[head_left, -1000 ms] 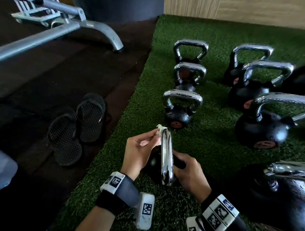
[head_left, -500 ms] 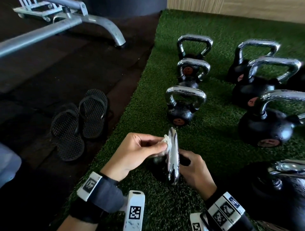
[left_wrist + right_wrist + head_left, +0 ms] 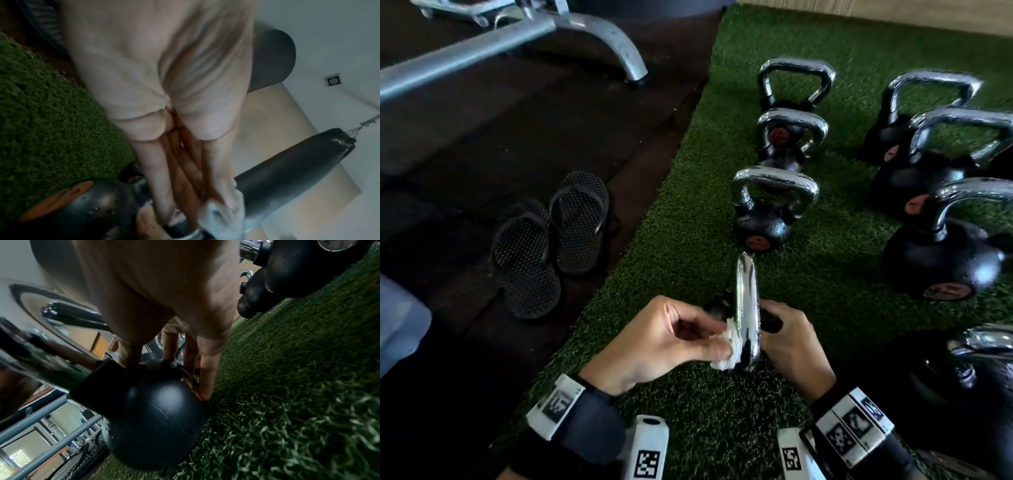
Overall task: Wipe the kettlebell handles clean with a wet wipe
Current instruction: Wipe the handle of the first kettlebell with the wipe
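The left hand [image 3: 654,342] has its grip pinched on a crumpled white wet wipe [image 3: 726,349], pressing it against the near lower stretch of the chrome handle [image 3: 747,308] of the nearest kettlebell [image 3: 156,426]. The right hand [image 3: 791,342] has its grip curled over the black ball from the other side, fingertips [image 3: 205,386] down at the turf [image 3: 688,219]. The kettlebell sits on the turf between the two hands, its handle seen edge-on from the head view.

I judge the thing heavy and wholly rigid — cast body, polished handle — so it should stay put under wiping pressure if the ball is steadied. The chrome looks slick, likely more so when wet; the textured ball seems the better place to brace, and the handle loop the place to lift. The wipe is soft and light and will bunch, so it probably needs refolding to keep a clean face on the metal.

Much is hard to read. The ball is almost entirely hidden behind the hands in the head view, and the far side of the handle cannot be seen. The left wrist view is blurred, showing only a corner of the wipe. Whether the handle carries dirt or moisture cannot be told. Seven further kettlebells [image 3: 767,219] stand beyond and to the right, some cut off by the frame edge — their state is not discernible. A pair of black sandals [image 3: 551,240] lies on the dark floor to the left.
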The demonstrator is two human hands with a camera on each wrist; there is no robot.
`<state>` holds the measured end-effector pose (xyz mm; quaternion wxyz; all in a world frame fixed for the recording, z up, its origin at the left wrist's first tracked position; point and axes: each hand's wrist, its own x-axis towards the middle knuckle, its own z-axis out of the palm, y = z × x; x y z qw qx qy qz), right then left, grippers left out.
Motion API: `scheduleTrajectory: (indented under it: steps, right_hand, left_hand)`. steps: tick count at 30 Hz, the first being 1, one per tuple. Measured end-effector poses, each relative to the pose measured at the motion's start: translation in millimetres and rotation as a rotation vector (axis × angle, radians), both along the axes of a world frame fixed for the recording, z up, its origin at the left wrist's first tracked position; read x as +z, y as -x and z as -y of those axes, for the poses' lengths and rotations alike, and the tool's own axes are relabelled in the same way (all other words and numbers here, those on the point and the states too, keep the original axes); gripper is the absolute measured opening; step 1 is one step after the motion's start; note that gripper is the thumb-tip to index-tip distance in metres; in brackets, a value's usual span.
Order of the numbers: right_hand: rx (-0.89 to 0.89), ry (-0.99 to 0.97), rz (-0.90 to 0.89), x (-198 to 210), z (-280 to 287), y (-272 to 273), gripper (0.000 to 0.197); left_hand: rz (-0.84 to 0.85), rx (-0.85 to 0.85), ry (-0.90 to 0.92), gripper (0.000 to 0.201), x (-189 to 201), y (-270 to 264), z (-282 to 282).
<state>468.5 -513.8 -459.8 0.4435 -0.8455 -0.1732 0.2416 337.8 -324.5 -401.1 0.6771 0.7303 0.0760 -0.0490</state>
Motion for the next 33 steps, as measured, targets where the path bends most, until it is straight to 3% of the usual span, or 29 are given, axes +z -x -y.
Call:
scheduleTrajectory:
  steps: [3,7,14,20,24,29,33]
  right_hand:
    - [0.002,-0.006,-0.023,-3,0,-1,0.051]
    - [-0.01,0.013,-0.03,-6,0,-2,0.051]
    - [0.003,0.018,-0.017,-13,1,-4,0.051]
    - [0.172,0.08,0.136,25,2,-10,0.032]
    - [-0.015,-0.12,0.481,75,12,-5,0.021]
    - [0.262,-0.365,0.308,118,11,14,0.028]
    - [0.299,-0.434,0.261,119,8,11,0.037]
  left_hand:
    - [0.029,-0.129,-0.108,0.022,0,1,-1]
    - [0.081,-0.153,-0.205,0.022,-6,2,1]
    - [0.274,0.03,-0.359,0.016,-41,11,17]
    - [0.108,0.038,-0.245,0.019,-37,11,0]
    - [0.189,0.158,-0.126,0.023,-23,7,-11]
    - [0.319,0.29,0.211,0.029,-5,-3,-6]
    - [0.339,0.313,0.304,0.03,6,-13,7]
